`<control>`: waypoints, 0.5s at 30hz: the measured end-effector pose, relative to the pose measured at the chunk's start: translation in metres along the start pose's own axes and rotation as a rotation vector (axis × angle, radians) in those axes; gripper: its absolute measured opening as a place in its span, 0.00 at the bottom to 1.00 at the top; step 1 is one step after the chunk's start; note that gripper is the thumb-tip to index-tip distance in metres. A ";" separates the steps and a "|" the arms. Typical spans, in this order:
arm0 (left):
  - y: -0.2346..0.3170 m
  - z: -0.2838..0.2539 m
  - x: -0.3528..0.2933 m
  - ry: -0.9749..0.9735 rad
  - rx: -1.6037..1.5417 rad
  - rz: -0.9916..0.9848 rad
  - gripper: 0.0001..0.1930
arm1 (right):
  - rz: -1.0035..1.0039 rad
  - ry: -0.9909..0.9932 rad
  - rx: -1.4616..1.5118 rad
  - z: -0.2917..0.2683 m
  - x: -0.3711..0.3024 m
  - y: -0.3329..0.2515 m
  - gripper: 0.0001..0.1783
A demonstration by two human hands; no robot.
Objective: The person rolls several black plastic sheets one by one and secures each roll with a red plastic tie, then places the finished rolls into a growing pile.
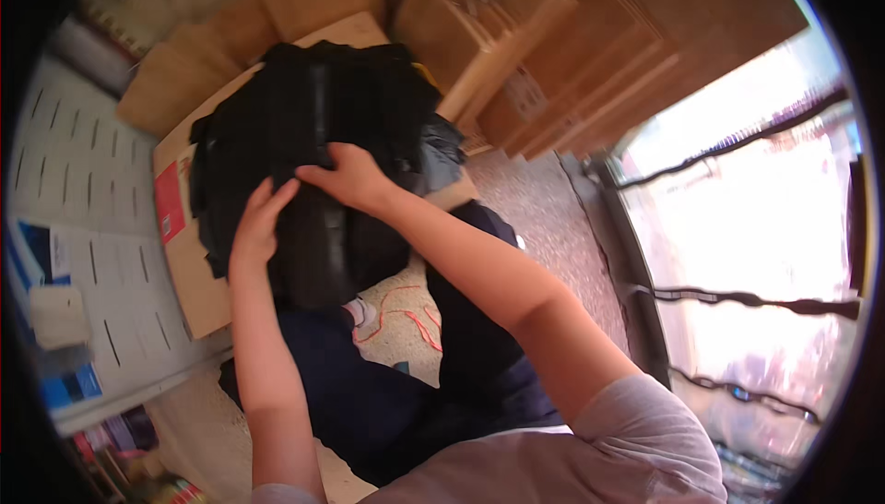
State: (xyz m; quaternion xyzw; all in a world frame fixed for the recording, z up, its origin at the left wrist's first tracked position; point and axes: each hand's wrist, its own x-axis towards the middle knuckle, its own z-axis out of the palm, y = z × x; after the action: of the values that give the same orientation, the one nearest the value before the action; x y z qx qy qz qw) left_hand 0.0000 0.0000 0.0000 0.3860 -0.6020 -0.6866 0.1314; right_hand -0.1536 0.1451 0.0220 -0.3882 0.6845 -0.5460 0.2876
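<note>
A bulky pile of black cloth [249, 117] lies in front of me on top of a cardboard box [198, 287]. A smooth, slightly shiny dark strip [320, 103] runs down its middle. My left hand [257, 227] grips the cloth at the strip's left side, thumb and forefinger pointing away from me. From the right, my right hand [352, 177] closes on the same cloth, its thumb almost touching the left one. The other fingertips of both hands are lost against the black material. Its near end hangs over toward my knees.
Flattened cardboard sheets [590, 61] lean at the far right, and open box flaps [184, 75] stand behind the pile. At left is a white slotted metal panel [83, 154]. A bright glazed door [747, 246] with dark bars is on the right. Red string [419, 324] lies between my legs.
</note>
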 end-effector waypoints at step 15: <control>-0.023 0.033 0.016 0.154 0.137 0.071 0.40 | 0.903 0.746 0.030 -0.161 -0.318 0.383 0.14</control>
State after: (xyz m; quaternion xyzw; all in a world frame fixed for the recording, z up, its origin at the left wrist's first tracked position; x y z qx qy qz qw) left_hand -0.0269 0.0187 -0.0278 0.4240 -0.6490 -0.6070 0.1749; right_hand -0.1992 0.5378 -0.3207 0.1644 0.8293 -0.4788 0.2366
